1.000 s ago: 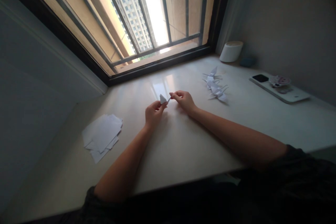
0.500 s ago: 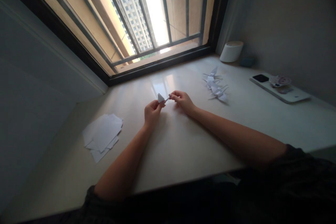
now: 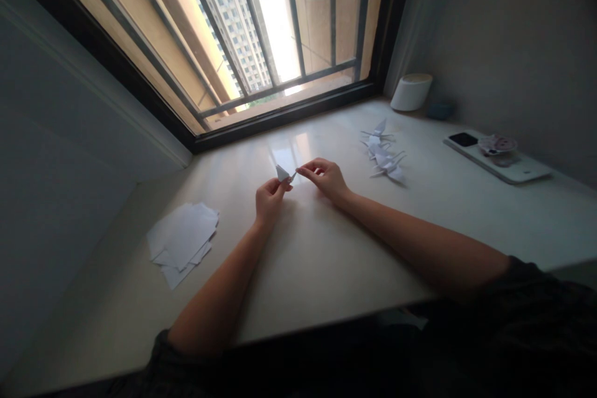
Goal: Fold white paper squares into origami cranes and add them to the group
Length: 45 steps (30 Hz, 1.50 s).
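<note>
A small white folded-paper crane (image 3: pixel 282 172) is between my hands, just above the table's middle. My left hand (image 3: pixel 270 199) is closed on its body, thumb and fingers pinching it from below. My right hand (image 3: pixel 325 178) pinches the tip of a thin paper point that sticks out to the right. Part of the paper is hidden behind the left fingers. Off to the right of my right hand lie several finished paper cranes (image 3: pixel 383 152) in a row. To the left of my left hand is a loose pile of white paper sheets (image 3: pixel 186 236).
The pale table (image 3: pixel 326 273) runs up to a dark-framed barred window (image 3: pixel 280 109). At the right lies a white phone (image 3: pixel 522 168) with a round grip on its back. A white cup-like object (image 3: pixel 411 92) and a small dark item (image 3: pixel 439 110) stand by the wall.
The folded paper has tilted a little to the left in my left hand. My right fingertips have shifted slightly left along the thin point. The other things lie as before.
</note>
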Tool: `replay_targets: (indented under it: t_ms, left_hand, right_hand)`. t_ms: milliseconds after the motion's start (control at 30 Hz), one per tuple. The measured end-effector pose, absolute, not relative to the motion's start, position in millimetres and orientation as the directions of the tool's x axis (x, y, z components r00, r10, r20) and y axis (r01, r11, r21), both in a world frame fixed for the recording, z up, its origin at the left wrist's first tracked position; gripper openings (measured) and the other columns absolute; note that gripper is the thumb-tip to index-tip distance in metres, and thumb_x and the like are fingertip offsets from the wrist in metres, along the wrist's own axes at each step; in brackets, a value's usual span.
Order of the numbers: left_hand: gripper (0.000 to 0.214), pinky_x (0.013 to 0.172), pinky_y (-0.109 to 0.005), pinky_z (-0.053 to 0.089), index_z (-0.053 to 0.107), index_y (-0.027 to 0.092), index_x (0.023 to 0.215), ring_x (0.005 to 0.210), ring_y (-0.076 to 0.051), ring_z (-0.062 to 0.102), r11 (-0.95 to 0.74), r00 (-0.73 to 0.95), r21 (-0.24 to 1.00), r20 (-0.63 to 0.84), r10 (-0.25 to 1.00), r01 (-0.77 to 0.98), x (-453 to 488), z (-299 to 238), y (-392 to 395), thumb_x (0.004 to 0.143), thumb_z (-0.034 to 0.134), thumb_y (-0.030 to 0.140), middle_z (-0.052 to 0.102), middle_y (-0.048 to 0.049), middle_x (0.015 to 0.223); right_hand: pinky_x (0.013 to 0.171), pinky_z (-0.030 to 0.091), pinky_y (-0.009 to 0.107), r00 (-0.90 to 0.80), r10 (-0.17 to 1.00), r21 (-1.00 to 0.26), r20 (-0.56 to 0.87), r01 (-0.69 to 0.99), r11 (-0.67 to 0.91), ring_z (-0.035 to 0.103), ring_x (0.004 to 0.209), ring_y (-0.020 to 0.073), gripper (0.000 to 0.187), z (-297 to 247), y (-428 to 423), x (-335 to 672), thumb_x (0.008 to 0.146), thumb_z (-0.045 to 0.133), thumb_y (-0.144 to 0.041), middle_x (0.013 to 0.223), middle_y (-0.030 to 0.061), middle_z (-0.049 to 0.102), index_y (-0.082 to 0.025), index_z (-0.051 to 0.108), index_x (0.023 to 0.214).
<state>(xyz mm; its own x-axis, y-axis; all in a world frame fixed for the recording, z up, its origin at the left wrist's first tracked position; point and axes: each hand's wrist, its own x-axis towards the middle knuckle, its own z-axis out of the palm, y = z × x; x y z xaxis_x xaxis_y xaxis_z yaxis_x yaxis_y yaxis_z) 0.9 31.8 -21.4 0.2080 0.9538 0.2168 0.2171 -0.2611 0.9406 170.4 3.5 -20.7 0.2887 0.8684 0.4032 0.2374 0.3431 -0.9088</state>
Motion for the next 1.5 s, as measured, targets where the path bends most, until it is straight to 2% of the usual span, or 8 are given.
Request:
replay_targets:
  t_ms: [233,500,800,967,1267,1500]
  left_hand:
    - [0.034,0.066,-0.026,0.044,0.072,0.017,0.080,0.066,-0.015,0.062,-0.263,0.219,0.939,0.215,0.952,0.221,2.1,-19.4,29.5,0.076,0.066,0.050,0.070,-0.0039,0.071]
    - [0.033,0.063,-0.026,0.042,0.069,0.018,0.077,0.063,-0.015,0.060,-0.347,0.231,0.879,0.282,0.931,0.327,2.0,-19.0,26.6,0.081,0.060,0.050,0.068,-0.0024,0.069]
    - [0.032,0.063,-0.026,0.042,0.070,0.018,0.079,0.065,-0.017,0.061,-0.353,0.218,0.856,0.288,0.932,0.378,1.8,-17.1,25.0,0.082,0.059,0.049,0.069,-0.0032,0.070]
    - [0.032,0.063,-0.026,0.042,0.071,0.018,0.079,0.065,-0.017,0.063,-0.341,0.208,0.859,0.280,0.937,0.382,2.5,-15.2,23.6,0.081,0.060,0.049,0.070,-0.0036,0.070]
    - [0.030,0.064,-0.026,0.043,0.071,0.018,0.080,0.067,-0.018,0.064,-0.342,0.215,0.862,0.278,0.936,0.373,3.6,-14.3,22.7,0.082,0.060,0.046,0.070,-0.0036,0.071]
    - [0.029,0.064,-0.026,0.043,0.072,0.018,0.080,0.067,-0.018,0.064,-0.332,0.216,0.864,0.266,0.939,0.379,3.2,-14.6,22.9,0.082,0.060,0.045,0.071,-0.0034,0.071]
  right_hand:
    - [0.064,0.044,0.030,0.282,0.859,-0.895,0.427,0.266,0.357,0.058,0.069,0.0162,0.030,-20.3,3.0,170.2,0.077,0.067,-0.049,0.075,0.0036,0.066,-0.019,0.068,0.074]
    - [0.067,0.043,0.030,0.205,0.856,-0.835,0.474,0.414,0.363,0.057,0.074,0.0169,0.022,-17.9,3.2,172.4,0.083,0.061,-0.040,0.077,0.0038,0.064,-0.020,0.064,0.073]
    - [0.063,0.042,0.030,0.279,0.889,-0.916,0.363,0.281,0.286,0.058,0.069,0.0168,0.033,-21.2,5.8,174.2,0.077,0.065,-0.052,0.075,0.0040,0.067,-0.019,0.069,0.072]
    - [0.062,0.043,0.029,0.305,0.882,-0.922,0.359,0.260,0.286,0.059,0.071,0.0173,0.036,-17.2,3.5,174.8,0.074,0.066,-0.055,0.079,0.0057,0.069,-0.019,0.073,0.074]
    - [0.063,0.044,0.030,0.264,0.893,-0.919,0.365,0.255,0.300,0.060,0.072,0.0177,0.030,-20.7,5.1,176.1,0.073,0.071,-0.048,0.078,0.0063,0.069,-0.019,0.074,0.073]
    - [0.062,0.042,0.029,0.232,0.909,-0.920,0.345,0.275,0.279,0.057,0.068,0.0159,0.031,-25.5,8.4,174.8,0.076,0.066,-0.048,0.076,0.0046,0.067,-0.018,0.069,0.070]
